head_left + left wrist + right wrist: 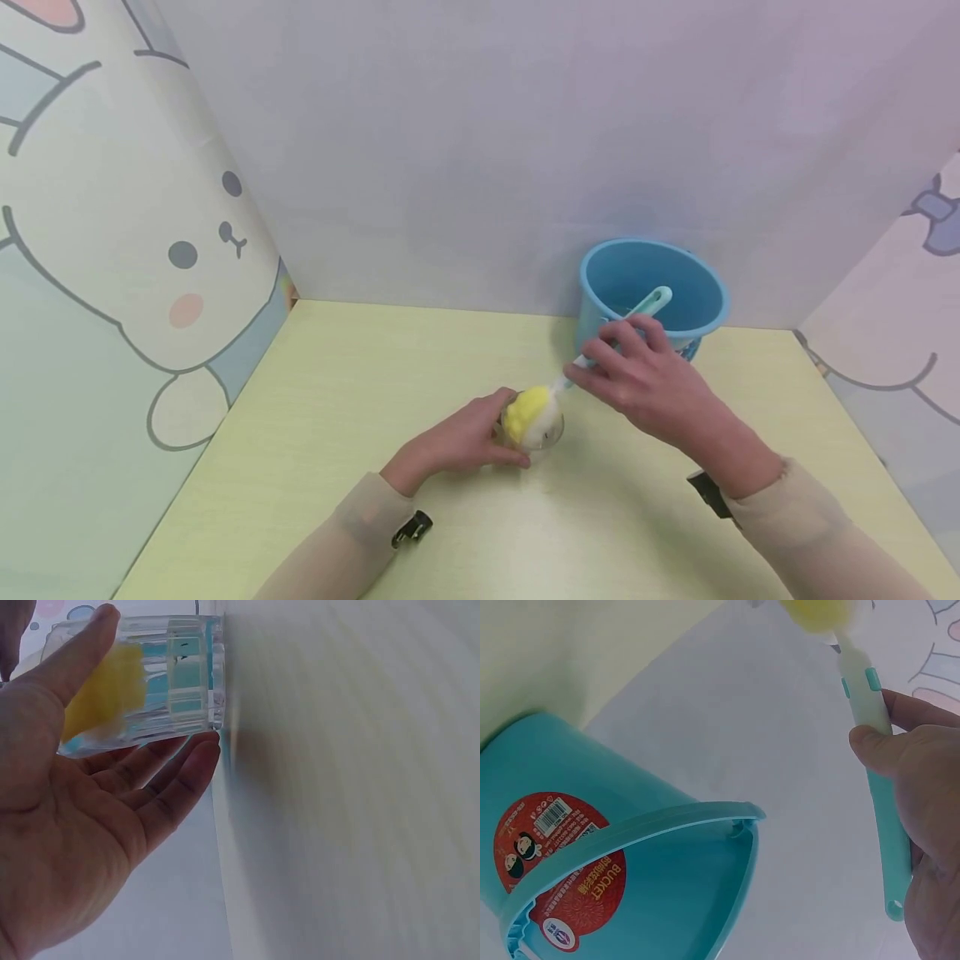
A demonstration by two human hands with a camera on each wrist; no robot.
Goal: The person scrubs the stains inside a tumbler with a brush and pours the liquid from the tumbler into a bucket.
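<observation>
In the head view, my left hand (pixel 468 437) grips a clear drinking glass (pixel 191 675) by its side. The left wrist view shows the thumb along one side of the glass and the fingers on the other, its base right at the table surface. My right hand (pixel 648 379) holds a cup brush by its pale green and white handle (pixel 891 840), thumb and fingers round it. The brush's yellow and white sponge head (pixel 527 408) sits inside the glass mouth. The handle slants up and away to the right, overlapping the bucket in the head view.
A blue plastic bucket (pixel 652 271) with a red label (pixel 570 862) stands against the back wall, just beyond my right hand. The pale yellow table (pixel 360 375) meets side walls printed with cartoon rabbits (pixel 142 225).
</observation>
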